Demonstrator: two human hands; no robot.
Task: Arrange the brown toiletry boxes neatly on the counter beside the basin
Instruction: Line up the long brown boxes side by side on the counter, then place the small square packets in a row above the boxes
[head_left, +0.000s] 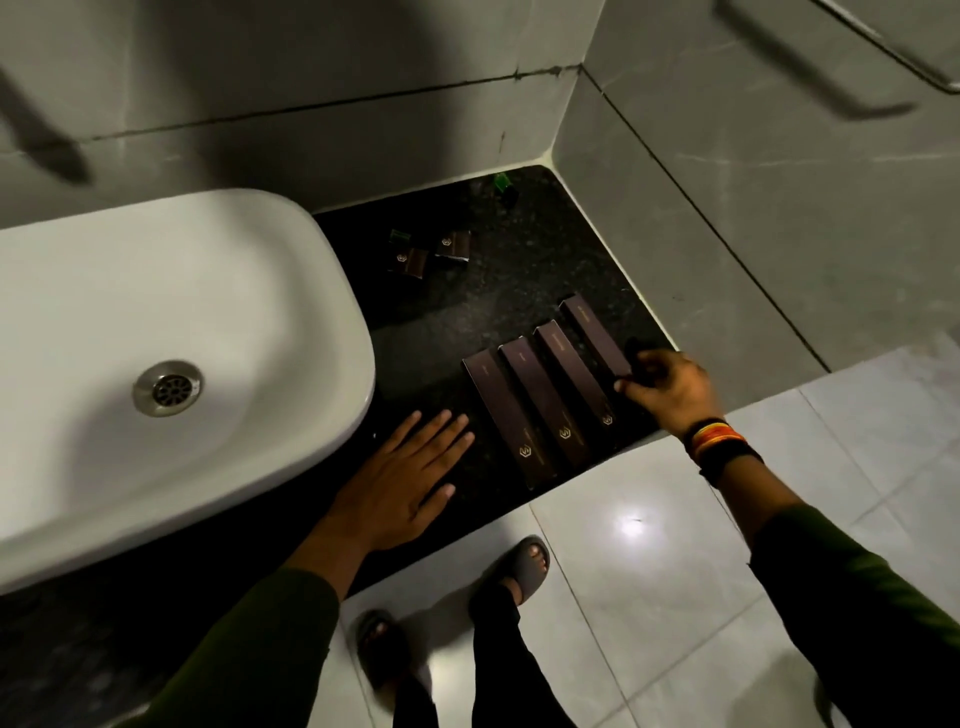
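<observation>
Pinching the near end of the rightmost long brown box (596, 338), the right hand (667, 387) steadies it on the black counter (498, 306) right of the basin (156, 364). Three matching boxes (540, 405) lie alongside, nearer the basin. Left hand (410, 478) rests flat, empty, between them and the basin.

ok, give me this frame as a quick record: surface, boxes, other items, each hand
surface: black speckled stone counter, right of the white ceramic basin
long boxes: four long brown cardboard boxes in a side-by-side row near the front edge
small items: two small brown boxes behind the row, green-capped bits near the corner
left hand: flat on the counter, empty
right hand: fingertips on the near end of the rightmost long box
</observation>
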